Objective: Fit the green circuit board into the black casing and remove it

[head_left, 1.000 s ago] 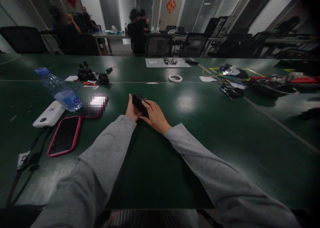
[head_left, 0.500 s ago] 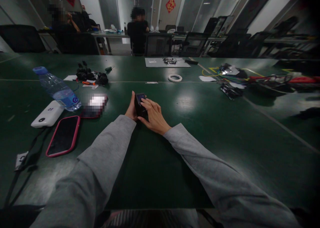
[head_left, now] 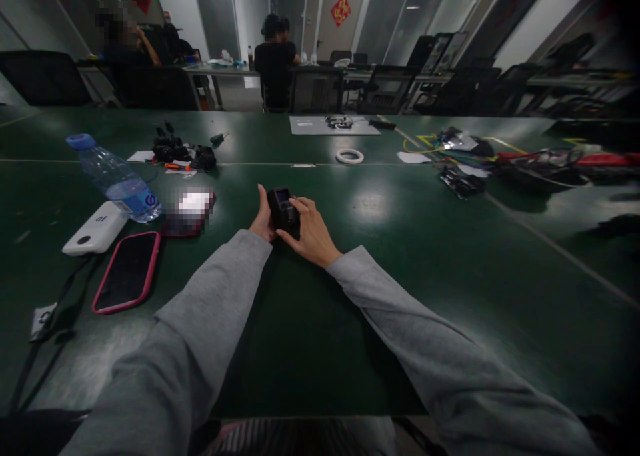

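Observation:
A small black handheld device (head_left: 281,211) with a little screen at its top and what look like keys below it is held above the green table. My left hand (head_left: 261,224) grips it from the left side, thumb pointing up along the edge. On the other side my right hand (head_left: 315,235) holds it too, its fingertips over the right part of the face and its thumb at the lower edge. The left fingers behind the device are hidden. Its exact kind I cannot make out.
Left of my arms lie a pink-cased phone (head_left: 127,273), a second phone (head_left: 185,226), a white power bank (head_left: 96,229) with a cable and a tilted water bottle (head_left: 127,189). Farther off are a tape roll (head_left: 349,156), a grey board (head_left: 305,127) and tangled wires (head_left: 465,143). People sit beyond.
The right fingers have slid slightly right and down off the face, so more of the screen and keys shows. The left thumb has moved slightly left. Both hands keep hold of the device.

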`<control>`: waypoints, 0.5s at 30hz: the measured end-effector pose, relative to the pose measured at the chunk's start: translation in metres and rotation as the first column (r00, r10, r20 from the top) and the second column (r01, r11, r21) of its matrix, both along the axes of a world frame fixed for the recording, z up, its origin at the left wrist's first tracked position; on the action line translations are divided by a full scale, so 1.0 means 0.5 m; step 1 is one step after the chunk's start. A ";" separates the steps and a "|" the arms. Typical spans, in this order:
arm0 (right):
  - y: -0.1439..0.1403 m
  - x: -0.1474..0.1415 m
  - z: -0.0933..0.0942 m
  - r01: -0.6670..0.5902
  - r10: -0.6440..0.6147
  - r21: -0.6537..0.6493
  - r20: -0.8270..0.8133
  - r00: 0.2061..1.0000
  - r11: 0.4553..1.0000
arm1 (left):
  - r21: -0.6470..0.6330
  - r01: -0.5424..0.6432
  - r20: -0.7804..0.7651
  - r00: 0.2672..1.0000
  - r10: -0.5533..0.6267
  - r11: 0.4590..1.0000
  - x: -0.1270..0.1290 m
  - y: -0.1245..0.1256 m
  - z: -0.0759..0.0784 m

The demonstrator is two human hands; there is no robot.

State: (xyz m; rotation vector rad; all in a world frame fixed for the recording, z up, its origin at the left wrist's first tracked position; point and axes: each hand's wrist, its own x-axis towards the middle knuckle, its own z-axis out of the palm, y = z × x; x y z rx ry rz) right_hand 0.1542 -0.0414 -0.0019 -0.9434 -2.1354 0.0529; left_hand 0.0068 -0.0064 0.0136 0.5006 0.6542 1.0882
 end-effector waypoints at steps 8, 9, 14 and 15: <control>-0.003 -0.001 0.007 -0.049 0.048 -0.017 -0.045 0.998 0.999 | 0.081 -0.057 0.034 0.998 0.055 0.995 0.001 0.006 -0.010; -0.003 -0.001 0.008 -0.041 0.041 -0.008 -0.050 0.998 0.999 | 0.080 -0.053 0.036 0.998 0.050 0.995 0.001 0.006 -0.009; -0.008 0.001 0.014 0.031 -0.028 0.029 -0.093 0.995 0.999 | 0.068 -0.054 0.021 0.998 0.053 0.996 0.001 0.001 -0.005; -0.009 0.002 0.015 0.042 -0.038 0.038 -0.113 0.993 0.998 | 0.063 -0.059 0.020 0.998 0.058 0.996 0.001 0.000 -0.005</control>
